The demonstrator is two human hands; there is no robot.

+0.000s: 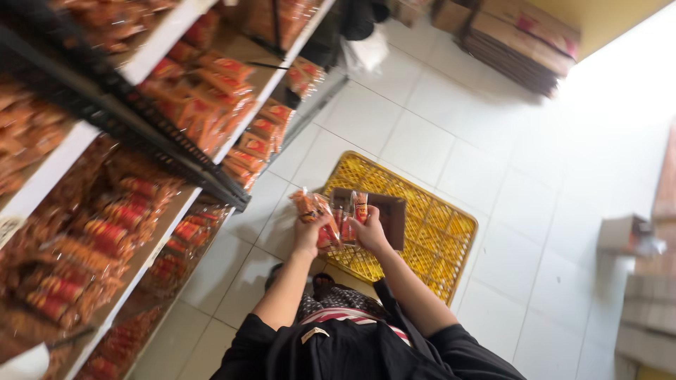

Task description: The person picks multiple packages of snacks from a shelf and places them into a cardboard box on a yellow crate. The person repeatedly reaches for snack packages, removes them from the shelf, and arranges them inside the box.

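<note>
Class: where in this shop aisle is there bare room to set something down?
Free: white tiled floor between the yellow plastic crate and flattened cardboard stack. Crowded: shelves of orange snack packets, and both hands, left hand and right hand.

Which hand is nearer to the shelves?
Left. The left hand, gripping snack packets, is on the side of the shelves; the right hand, also holding packets, is farther off over the yellow crate.

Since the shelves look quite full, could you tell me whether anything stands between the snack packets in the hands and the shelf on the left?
Nothing visible does: both hands hold the packets in open air above the yellow crate, beside the shelf.
</note>
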